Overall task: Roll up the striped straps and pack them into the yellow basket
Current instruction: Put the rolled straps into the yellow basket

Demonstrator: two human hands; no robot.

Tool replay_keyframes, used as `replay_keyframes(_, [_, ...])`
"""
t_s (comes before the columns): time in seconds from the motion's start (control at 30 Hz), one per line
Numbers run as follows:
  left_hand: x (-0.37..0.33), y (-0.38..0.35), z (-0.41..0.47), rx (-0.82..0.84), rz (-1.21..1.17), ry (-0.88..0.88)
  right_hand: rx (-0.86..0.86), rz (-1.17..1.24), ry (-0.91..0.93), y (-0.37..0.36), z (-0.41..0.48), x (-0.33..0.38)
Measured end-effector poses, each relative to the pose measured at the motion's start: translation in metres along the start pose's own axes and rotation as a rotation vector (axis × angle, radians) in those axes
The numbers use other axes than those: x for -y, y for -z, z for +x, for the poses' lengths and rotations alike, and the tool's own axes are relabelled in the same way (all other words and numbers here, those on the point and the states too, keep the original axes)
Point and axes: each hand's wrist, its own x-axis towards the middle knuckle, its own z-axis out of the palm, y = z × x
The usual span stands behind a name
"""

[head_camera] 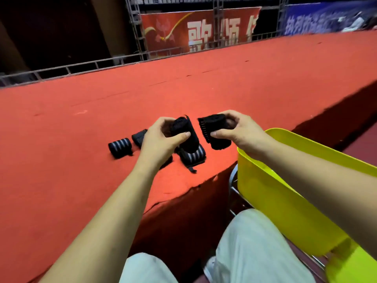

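Observation:
My left hand [161, 139] grips a rolled black strap [186, 132], thumb across its front. My right hand [236, 129] grips a second rolled black strap [215, 129] just to the right; the two rolls are apart. Both are held above the red carpeted platform [102, 111]. Under them a rolled black strap with grey stripes [193, 157] lies on the carpet. Two more rolls, a striped roll [120, 147] and a dark roll [138, 136], lie to the left. The yellow basket [275, 190] stands at the right, off the platform's edge, below my right forearm.
The platform's front edge [183, 193] runs diagonally near my knees, with a torn carpet lip. A metal chair frame [234, 188] shows beside the basket. A metal rail [81, 67] and red banner [193, 31] stand beyond the far edge.

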Motion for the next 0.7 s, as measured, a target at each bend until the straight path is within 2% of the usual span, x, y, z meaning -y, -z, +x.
replay_keyframes(0.13, [-0.029,-0.076,0.034,0.159,-0.03,-0.091,-0.213,-0.001,-0.033,0.077,-0.004,-0.008])
replay_keyframes(0.4, [-0.032,-0.248,0.09,0.522,0.044,-0.138,-0.437,-0.194,-0.279,0.185,-0.011,-0.08])
replay_keyframes(0.57, [-0.003,-0.309,0.104,0.776,0.275,-0.166,-0.513,-0.323,-0.498,0.201,-0.021,-0.137])
replay_keyframes(0.7, [0.024,-0.343,0.102,0.987,0.578,-0.252,-0.558,-0.37,-0.697,0.191,-0.032,-0.18])
